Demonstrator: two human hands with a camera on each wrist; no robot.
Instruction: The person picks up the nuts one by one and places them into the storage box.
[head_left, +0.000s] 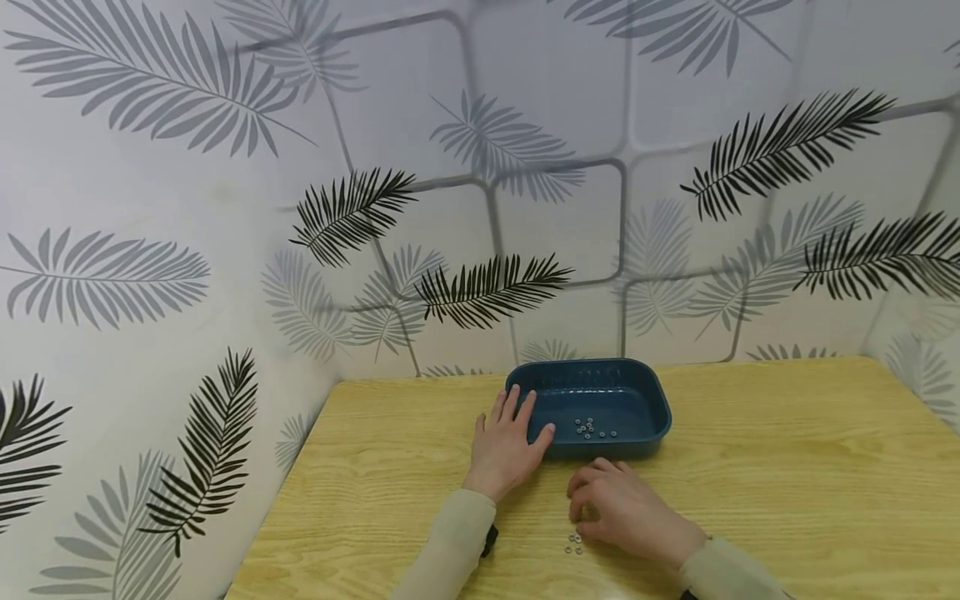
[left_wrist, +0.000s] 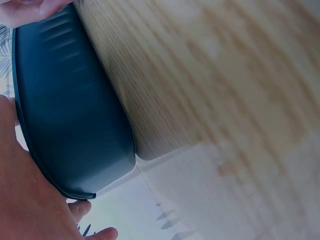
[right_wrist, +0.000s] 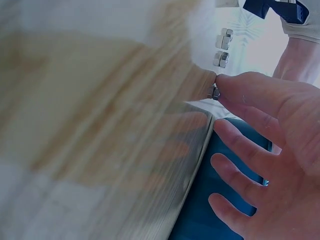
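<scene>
A dark blue rectangular tray [head_left: 600,450] stands on the table, with several small metal nuts [head_left: 585,428] on its floor. My left hand [head_left: 504,442] rests on the tray's left end, its fingers spread along the rim; the left wrist view shows the hand [left_wrist: 30,190] against the tray wall [left_wrist: 75,110]. In front of the tray, my right hand [head_left: 626,508] is low at the table. Its thumb and index fingertips pinch at a hex nut [right_wrist: 214,93], while the other fingers spread loosely. Beside them lie several loose nuts [head_left: 573,545].
The light wood table [head_left: 787,467] extends to both sides of the tray. Behind it rises a wall [head_left: 555,217] with a leaf pattern. A dark band [head_left: 489,540] circles the left wrist at the sleeve.
</scene>
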